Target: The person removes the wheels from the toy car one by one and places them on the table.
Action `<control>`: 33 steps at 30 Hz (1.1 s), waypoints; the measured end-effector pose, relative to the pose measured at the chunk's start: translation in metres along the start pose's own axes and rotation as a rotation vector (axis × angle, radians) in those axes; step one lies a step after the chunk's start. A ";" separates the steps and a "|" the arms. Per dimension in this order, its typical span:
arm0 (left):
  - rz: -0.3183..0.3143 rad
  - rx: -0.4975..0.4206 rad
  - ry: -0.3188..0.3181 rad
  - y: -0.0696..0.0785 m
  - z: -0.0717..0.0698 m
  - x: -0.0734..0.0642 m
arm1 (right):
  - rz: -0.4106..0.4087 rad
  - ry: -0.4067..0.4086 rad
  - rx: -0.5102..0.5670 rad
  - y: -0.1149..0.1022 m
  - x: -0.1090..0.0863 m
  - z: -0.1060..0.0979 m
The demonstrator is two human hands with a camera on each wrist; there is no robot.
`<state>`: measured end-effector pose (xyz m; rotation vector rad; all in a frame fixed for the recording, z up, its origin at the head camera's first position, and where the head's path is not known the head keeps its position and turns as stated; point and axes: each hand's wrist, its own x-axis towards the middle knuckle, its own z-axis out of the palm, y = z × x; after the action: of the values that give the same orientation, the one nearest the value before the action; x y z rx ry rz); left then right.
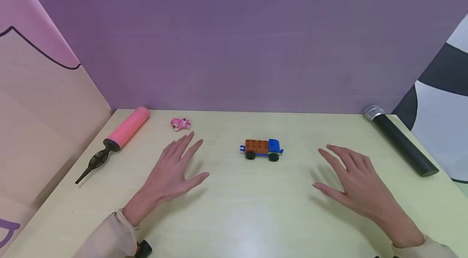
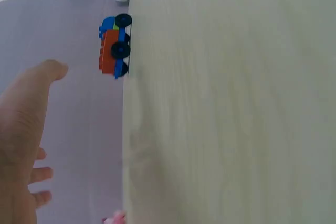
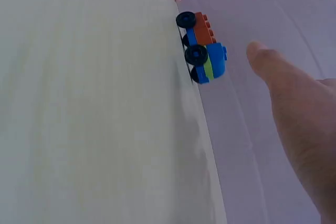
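Note:
A toy truck of building blocks point(image 1: 261, 149) stands on the table between the two hands, with orange-brown blocks at its left, a blue cab at its right and black wheels. To its left, the left hand point(image 1: 172, 172) hovers over the table, fingers spread and nothing in them. On the other side the right hand point(image 1: 354, 183) is also held above the surface, its fingers apart and empty. Both wrist views show the truck point(image 2: 111, 45) side on, beyond each thumb. A small pink toy bear point(image 1: 180, 124) lies just past the left fingertips.
At the table's left lies a pink hand pump point(image 1: 128, 128) with a black nozzle. A black microphone point(image 1: 400, 140) with a silver head lies along the right edge. A purple wall point(image 1: 256, 38) rises behind the pale table point(image 1: 248, 217), and printed panels flank it.

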<state>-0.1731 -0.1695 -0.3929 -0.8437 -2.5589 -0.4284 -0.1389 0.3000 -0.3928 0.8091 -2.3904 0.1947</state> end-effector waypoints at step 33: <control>-0.049 -0.622 -0.088 0.033 0.080 0.087 | 0.261 -0.130 0.564 -0.019 0.067 0.087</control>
<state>-0.2391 -0.0687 -0.4165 -1.0140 -2.5499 -1.2680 -0.2131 0.2236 -0.4244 0.7593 -2.5906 0.9823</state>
